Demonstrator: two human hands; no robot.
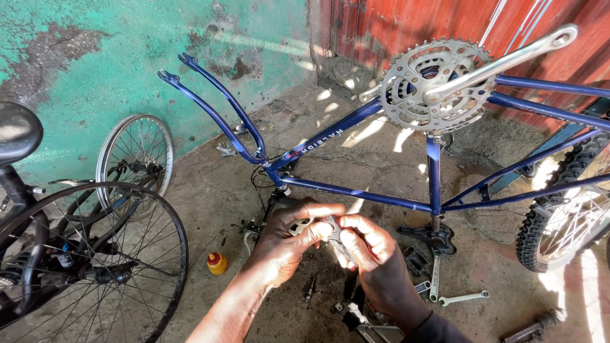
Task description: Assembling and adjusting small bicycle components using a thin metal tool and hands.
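Two bare hands meet low in the middle of the view, over a cracked concrete floor (210,190). Between them sits a small grey metal part (318,227), too hidden by fingers to tell its exact kind. The left hand (286,244) curls round it from the left, thumb and forefinger pressed onto its near end, and the right hand (372,257) pinches its other end from the right with bent fingers, so the part lies at the fingertips of both hands, touching each.

One container shows: a small yellow plastic bottle with a red cap (216,262), upright on the floor to the left of the left forearm and apart from it. Its contents cannot be seen.

Behind the hands stands an upturned blue steel bicycle frame (356,190), fork legs pointing up to the left, with a silver toothed chainring and crank arm (438,82) at the top right. A silver open-ended spanner (464,297) lies on the floor right of the right hand, near other dark loose parts. A knobbly black tyre on a spoked wheel (559,209) leans at the right edge. At the left stands a black bicycle with a spoked wheel (95,267), and a bare silver spoked rim (135,155) rests against a worn green wall (95,63).
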